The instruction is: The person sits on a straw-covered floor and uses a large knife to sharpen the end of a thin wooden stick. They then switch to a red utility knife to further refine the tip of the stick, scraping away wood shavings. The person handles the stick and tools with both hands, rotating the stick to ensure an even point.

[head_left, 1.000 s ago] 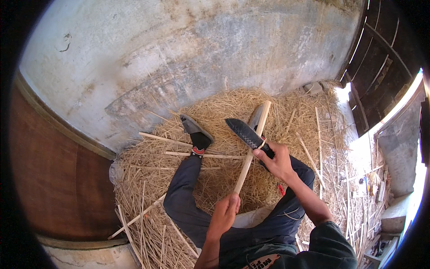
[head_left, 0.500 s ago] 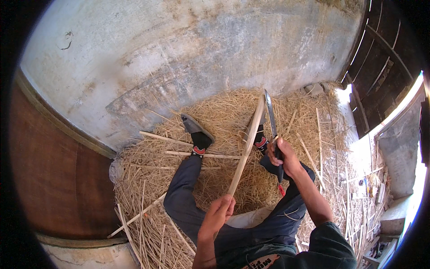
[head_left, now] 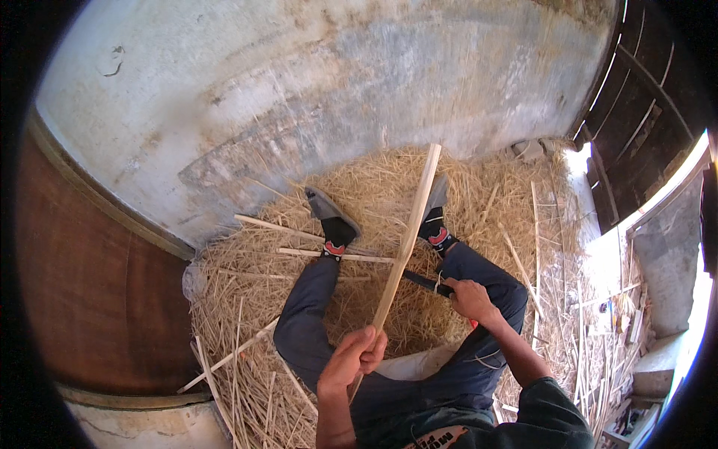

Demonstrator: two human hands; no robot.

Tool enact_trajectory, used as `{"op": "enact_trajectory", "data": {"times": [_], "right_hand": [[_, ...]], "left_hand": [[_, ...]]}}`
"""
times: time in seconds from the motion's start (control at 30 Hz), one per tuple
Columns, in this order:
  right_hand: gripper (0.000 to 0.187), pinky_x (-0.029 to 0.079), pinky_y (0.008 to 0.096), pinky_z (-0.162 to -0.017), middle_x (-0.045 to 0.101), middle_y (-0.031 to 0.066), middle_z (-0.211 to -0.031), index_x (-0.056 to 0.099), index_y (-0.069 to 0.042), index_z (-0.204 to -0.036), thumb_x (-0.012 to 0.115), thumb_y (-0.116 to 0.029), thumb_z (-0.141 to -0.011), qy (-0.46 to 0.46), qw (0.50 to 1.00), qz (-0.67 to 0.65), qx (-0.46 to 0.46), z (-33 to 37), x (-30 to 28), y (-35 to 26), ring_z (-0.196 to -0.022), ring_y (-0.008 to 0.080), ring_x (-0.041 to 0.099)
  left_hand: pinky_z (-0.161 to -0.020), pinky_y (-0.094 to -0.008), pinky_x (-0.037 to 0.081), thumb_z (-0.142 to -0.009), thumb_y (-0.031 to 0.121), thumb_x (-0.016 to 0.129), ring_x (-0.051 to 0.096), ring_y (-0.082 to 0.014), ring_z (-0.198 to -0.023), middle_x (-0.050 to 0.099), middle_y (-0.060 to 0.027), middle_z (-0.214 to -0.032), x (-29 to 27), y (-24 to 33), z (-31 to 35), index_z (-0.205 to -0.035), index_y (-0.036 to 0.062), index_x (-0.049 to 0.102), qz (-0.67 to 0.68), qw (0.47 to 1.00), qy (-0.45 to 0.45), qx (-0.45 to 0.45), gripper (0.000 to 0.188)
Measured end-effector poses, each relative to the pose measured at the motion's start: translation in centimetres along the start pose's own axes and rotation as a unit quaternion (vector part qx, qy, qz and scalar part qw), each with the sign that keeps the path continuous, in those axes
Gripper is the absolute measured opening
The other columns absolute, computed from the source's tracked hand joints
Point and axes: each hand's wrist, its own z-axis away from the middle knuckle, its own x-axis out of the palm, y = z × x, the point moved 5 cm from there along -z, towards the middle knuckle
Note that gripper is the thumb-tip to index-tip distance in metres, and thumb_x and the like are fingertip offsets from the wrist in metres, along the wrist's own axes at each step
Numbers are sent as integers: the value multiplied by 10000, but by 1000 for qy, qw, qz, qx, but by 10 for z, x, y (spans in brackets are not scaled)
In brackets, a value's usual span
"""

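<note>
A long, pale split bamboo or wood strip (head_left: 410, 238) slants up and away from my lap, its far end near the wall. My left hand (head_left: 353, 358) is closed around its lower part. My right hand (head_left: 470, 301) grips a long knife (head_left: 426, 282) by its handle. The dark blade points left and meets the strip's right edge about midway. Whether it touches or passes behind cannot be made out, and the blade's tip is hidden. Both hands are between my bent knees, above the shavings.
Straw-like shavings (head_left: 374, 168) cover the floor around my shoes. Loose pale strips (head_left: 258, 347) lie at left and right. A stained wall (head_left: 359, 82) stands ahead, a brown panel (head_left: 105, 277) at left, and dark boards (head_left: 636, 97) with bright gaps at upper right.
My right hand has turned the knife from pointing up and away to pointing left, bringing its blade to the strip. My left hand, still on the strip, has shifted slightly left.
</note>
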Motion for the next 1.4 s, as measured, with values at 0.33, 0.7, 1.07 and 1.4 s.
{"op": "enact_trajectory", "data": {"times": [0.33, 0.7, 1.07, 1.4], "right_hand": [[268, 604, 527, -777, 755, 193, -1012, 727, -65, -1111, 691, -141, -856, -202, 973, 105, 19, 28, 103, 32, -992, 362, 746], [293, 577, 508, -796, 751, 162, -906, 742, -102, -1087, 667, -126, -805, -165, 977, 101, 92, 36, 120, 32, -908, 366, 743], [365, 578, 506, -765, 749, 205, -935, 711, -91, -1195, 689, -174, -840, -132, 988, 39, 73, 45, 91, 18, -931, 374, 742], [359, 543, 532, -832, 731, 263, -972, 702, -18, -1202, 701, -194, -889, 70, 982, -144, 102, 42, 63, 15, -935, 447, 705]], "left_hand": [[-604, -463, 534, -1072, 191, 530, 686, -318, -713, 684, -192, -898, -107, -21, -89, -1290, -19, 470, -586, 786, 175, -91, 308], [-650, -451, 611, -988, 112, 608, 726, -339, -761, 716, -245, -955, -155, -12, -176, -1103, -88, 637, -693, 682, 82, -217, 232], [-652, -442, 627, -887, 123, 750, 745, -344, -858, 742, -214, -983, -137, 24, -210, -1134, -64, 679, -779, 566, 24, -269, 318], [-651, -469, 568, -850, -22, 766, 712, -307, -769, 727, -180, -845, -116, 91, -213, -927, -4, 724, -826, 549, 72, -104, 89]]}}
